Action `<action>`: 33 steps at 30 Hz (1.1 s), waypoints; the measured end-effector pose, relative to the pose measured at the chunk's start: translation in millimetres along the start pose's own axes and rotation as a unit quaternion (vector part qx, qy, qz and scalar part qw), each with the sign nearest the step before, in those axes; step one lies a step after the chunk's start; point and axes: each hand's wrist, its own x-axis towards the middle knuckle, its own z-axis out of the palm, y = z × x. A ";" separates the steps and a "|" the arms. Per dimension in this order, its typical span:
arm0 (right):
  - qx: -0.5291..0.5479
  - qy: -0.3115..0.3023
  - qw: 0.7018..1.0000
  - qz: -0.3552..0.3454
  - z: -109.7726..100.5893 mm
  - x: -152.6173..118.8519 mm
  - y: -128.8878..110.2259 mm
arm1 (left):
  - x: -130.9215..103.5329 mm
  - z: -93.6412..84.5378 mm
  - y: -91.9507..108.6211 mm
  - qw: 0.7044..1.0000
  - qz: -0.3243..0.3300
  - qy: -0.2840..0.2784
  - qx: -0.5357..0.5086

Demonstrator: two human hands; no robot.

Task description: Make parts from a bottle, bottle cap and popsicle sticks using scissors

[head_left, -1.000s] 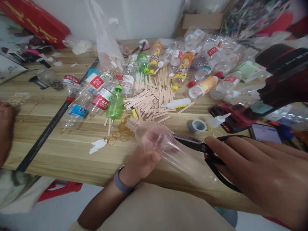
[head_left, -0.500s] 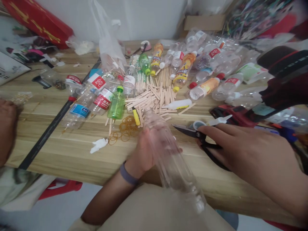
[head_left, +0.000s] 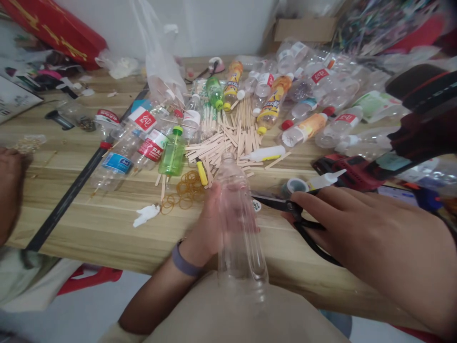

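Observation:
A clear, unlabelled plastic bottle [head_left: 243, 247] is held by my left hand [head_left: 211, 221], its neck pointing away from me and its base near my body. My right hand [head_left: 342, 224] grips black-handled scissors [head_left: 274, 202], whose blade tips reach the bottle's right side near the shoulder. Whether they touch it, I cannot tell. Beyond the bottle's neck lies a pile of flat wooden sticks [head_left: 214, 145]. Rubber bands [head_left: 185, 190] and a yellow cutter [head_left: 202, 172] rest left of the neck.
Many plastic bottles [head_left: 303, 126] crowd the back right, beside a red and black power tool [head_left: 346, 170]. A green bottle [head_left: 173, 152], a glue bottle [head_left: 264, 154] and a roll of tape [head_left: 297, 186] lie nearer. Another person's hand [head_left: 10, 186] is at the left edge.
The clear bottle has swung more upright in the view, its base moving left. The scissors have shifted slightly left, closer to the bottle.

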 end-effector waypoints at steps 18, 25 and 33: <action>-0.027 -0.014 0.997 -0.072 -7.2 0.8 1.1 | -2.9 19.1 2.9 0.993 -0.061 0.100 -0.033; 0.017 -0.030 0.998 -0.055 -4.4 4.0 8.3 | -4.5 22.4 -3.4 0.990 0.048 0.131 0.006; 0.040 -0.034 0.999 -0.010 -5.9 4.7 4.1 | -5.4 31.0 -5.4 0.978 0.094 0.176 0.059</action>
